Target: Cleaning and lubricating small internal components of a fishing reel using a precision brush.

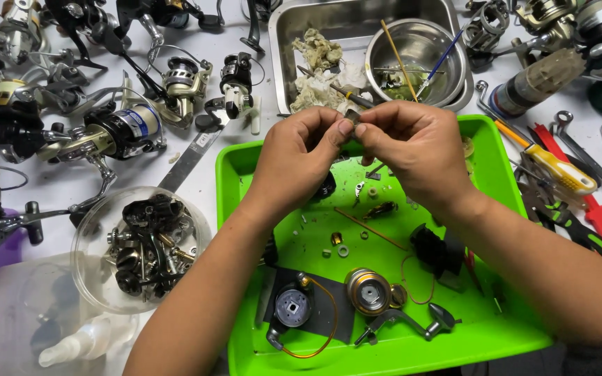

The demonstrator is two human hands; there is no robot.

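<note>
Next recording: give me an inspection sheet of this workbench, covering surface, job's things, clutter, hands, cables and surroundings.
Surface: white table, crowded.
Job's things: small metal part pinched between both hands above the green tray; the tray holds a spool, a crank handle, a black plate and loose small parts.
Clutter: fishing reels at left, clear bowl of reel parts, steel pan with rags and a steel bowl of brushes, yellow-handled screwdriver, red tool, wrenches.
Hands: left hand and right hand both gripping the part with their fingertips.
Cables: nothing seen; only a thin orange wire loop.
Surroundings: nothing seen beyond the table.
</note>
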